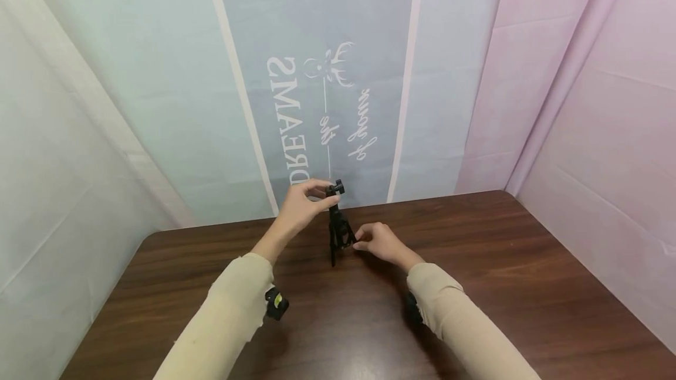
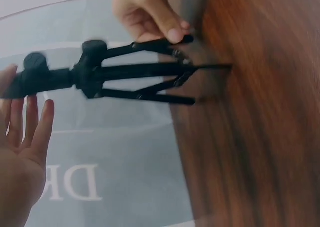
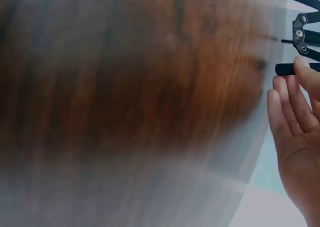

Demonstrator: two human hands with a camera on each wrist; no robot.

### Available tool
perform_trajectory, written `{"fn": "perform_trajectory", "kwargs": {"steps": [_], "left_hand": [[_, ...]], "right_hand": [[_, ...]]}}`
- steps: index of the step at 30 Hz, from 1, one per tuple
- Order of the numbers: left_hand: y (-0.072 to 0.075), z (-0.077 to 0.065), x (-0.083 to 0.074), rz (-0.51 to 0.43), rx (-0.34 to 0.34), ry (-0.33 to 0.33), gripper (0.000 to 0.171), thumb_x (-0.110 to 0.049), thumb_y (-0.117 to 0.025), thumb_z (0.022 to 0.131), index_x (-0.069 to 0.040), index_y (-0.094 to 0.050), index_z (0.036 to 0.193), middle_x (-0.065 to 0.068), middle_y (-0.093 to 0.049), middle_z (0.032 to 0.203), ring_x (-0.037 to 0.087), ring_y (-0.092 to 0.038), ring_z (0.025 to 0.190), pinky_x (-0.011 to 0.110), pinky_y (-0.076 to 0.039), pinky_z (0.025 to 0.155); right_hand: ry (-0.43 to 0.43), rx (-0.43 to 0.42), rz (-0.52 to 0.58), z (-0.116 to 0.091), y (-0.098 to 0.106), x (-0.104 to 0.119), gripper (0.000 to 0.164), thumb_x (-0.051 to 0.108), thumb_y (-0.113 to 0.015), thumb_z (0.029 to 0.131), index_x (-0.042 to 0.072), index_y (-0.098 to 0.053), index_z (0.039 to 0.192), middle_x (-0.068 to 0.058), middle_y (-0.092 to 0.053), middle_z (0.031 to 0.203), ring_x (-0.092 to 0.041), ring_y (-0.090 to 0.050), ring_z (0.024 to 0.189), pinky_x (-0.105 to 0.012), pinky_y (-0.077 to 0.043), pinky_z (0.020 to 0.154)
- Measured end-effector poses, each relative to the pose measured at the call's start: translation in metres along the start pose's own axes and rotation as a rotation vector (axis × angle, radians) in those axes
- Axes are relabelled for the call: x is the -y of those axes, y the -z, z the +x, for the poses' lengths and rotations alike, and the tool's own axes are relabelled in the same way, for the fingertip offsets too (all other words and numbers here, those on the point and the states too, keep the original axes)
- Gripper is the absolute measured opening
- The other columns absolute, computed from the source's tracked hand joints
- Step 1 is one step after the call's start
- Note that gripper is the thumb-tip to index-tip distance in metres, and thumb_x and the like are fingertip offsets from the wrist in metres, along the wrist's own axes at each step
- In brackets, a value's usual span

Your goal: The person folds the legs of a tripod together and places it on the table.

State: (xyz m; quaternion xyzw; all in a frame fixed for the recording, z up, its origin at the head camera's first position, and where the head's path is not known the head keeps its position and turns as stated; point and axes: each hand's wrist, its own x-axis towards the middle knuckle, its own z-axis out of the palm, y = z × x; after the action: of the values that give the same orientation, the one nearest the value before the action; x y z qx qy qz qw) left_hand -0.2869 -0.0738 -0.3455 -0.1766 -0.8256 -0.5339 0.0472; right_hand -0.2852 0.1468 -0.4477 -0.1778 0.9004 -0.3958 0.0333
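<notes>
A small black tripod stands roughly upright over the far part of the table, its legs partly spread. In the left wrist view the tripod shows its centre column, hinged braces and a knob near the top. My left hand grips its head, thumb on one side and fingers on the other. Lower down, my right hand pinches the foot end of one leg between thumb and fingers. The right wrist view shows that leg's tip at the thumb of my right hand, beside the metal brace joint.
The brown wooden table spreads out under both arms. Behind it hangs a pale cloth backdrop with mirrored white lettering, and cloth walls stand at both sides. A dark device is worn at the left wrist.
</notes>
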Motion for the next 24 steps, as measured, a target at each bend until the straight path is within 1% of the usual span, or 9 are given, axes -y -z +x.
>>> {"fn": "perform_trajectory", "kwargs": {"steps": [2, 5, 9, 12, 15, 19, 21, 23, 24], "left_hand": [[0.006, -0.004, -0.001, -0.002, -0.009, 0.018, 0.035, -0.034, -0.079, 0.086, -0.017, -0.073, 0.116, 0.002, -0.067, 0.116, 0.021, -0.063, 0.104, 0.043, -0.054, 0.085], [0.013, -0.012, 0.001, -0.055, -0.07, 0.034, 0.036, -0.032, -0.08, 0.085, -0.014, -0.074, 0.116, 0.004, -0.067, 0.117, 0.023, -0.064, 0.101, 0.042, -0.055, 0.084], [0.016, -0.022, 0.007, -0.186, -0.19, 0.081, 0.038, -0.028, -0.08, 0.086, -0.009, -0.073, 0.118, 0.006, -0.065, 0.119, 0.021, -0.063, 0.1, 0.04, -0.054, 0.084], [0.015, -0.028, 0.01, -0.296, -0.269, 0.106, 0.036, -0.022, -0.079, 0.086, -0.005, -0.072, 0.116, 0.007, -0.065, 0.118, 0.018, -0.064, 0.096, 0.044, -0.055, 0.087], [0.014, -0.032, 0.013, -0.407, -0.338, 0.113, 0.033, -0.014, -0.077, 0.088, 0.002, -0.07, 0.115, 0.011, -0.064, 0.117, 0.016, -0.065, 0.091, 0.045, -0.055, 0.089], [0.013, -0.037, 0.019, -0.532, -0.432, 0.14, 0.033, -0.011, -0.075, 0.089, 0.008, -0.068, 0.116, 0.012, -0.061, 0.112, 0.012, -0.067, 0.087, 0.039, -0.056, 0.088], [0.012, -0.039, 0.021, -0.58, -0.471, 0.165, 0.035, -0.013, -0.074, 0.09, 0.007, -0.067, 0.117, 0.01, -0.061, 0.112, 0.011, -0.068, 0.086, 0.036, -0.056, 0.089], [0.011, -0.042, 0.023, -0.627, -0.501, 0.186, 0.036, -0.016, -0.074, 0.091, 0.006, -0.066, 0.118, 0.01, -0.06, 0.114, 0.012, -0.069, 0.087, 0.038, -0.054, 0.093], [0.01, -0.043, 0.024, -0.643, -0.511, 0.202, 0.038, -0.018, -0.074, 0.092, 0.005, -0.065, 0.12, 0.01, -0.06, 0.116, 0.013, -0.069, 0.087, 0.039, -0.053, 0.094]], "right_hand": [[0.002, -0.032, 0.025, -0.002, 0.002, 0.0, 0.005, 0.011, -0.074, 0.09, 0.009, -0.072, 0.094, 0.0, -0.069, 0.093, -0.015, -0.063, 0.087, -0.038, -0.053, 0.077], [0.009, -0.106, 0.074, -0.005, 0.005, 0.0, 0.007, 0.012, -0.075, 0.09, 0.01, -0.073, 0.096, 0.0, -0.07, 0.095, -0.019, -0.064, 0.091, -0.04, -0.054, 0.08], [0.027, -0.203, 0.137, -0.01, 0.01, 0.001, 0.009, 0.011, -0.076, 0.089, 0.011, -0.074, 0.098, -0.001, -0.071, 0.1, -0.021, -0.066, 0.096, -0.041, -0.054, 0.083], [0.042, -0.24, 0.176, -0.015, 0.014, 0.003, 0.011, 0.009, -0.075, 0.089, 0.009, -0.074, 0.1, -0.002, -0.071, 0.101, -0.021, -0.066, 0.095, -0.04, -0.055, 0.083], [0.046, -0.263, 0.204, -0.019, 0.017, 0.003, 0.015, 0.01, -0.075, 0.09, 0.006, -0.073, 0.104, -0.003, -0.072, 0.102, -0.021, -0.067, 0.094, -0.038, -0.055, 0.081], [0.052, -0.261, 0.25, -0.025, 0.017, 0.003, 0.026, 0.015, -0.076, 0.09, 0.005, -0.071, 0.113, -0.007, -0.071, 0.106, -0.022, -0.066, 0.096, -0.038, -0.055, 0.083], [0.057, -0.243, 0.275, -0.029, 0.015, 0.005, 0.035, 0.017, -0.077, 0.088, 0.007, -0.068, 0.121, -0.01, -0.069, 0.11, -0.024, -0.065, 0.1, -0.04, -0.054, 0.087], [0.077, -0.222, 0.293, -0.032, 0.013, 0.007, 0.048, 0.019, -0.078, 0.088, 0.008, -0.062, 0.131, -0.013, -0.066, 0.114, -0.028, -0.064, 0.105, -0.044, -0.053, 0.091], [0.082, -0.212, 0.298, -0.033, 0.011, 0.008, 0.054, 0.021, -0.079, 0.087, 0.011, -0.059, 0.135, -0.013, -0.065, 0.116, -0.029, -0.063, 0.108, -0.046, -0.052, 0.093]]}}
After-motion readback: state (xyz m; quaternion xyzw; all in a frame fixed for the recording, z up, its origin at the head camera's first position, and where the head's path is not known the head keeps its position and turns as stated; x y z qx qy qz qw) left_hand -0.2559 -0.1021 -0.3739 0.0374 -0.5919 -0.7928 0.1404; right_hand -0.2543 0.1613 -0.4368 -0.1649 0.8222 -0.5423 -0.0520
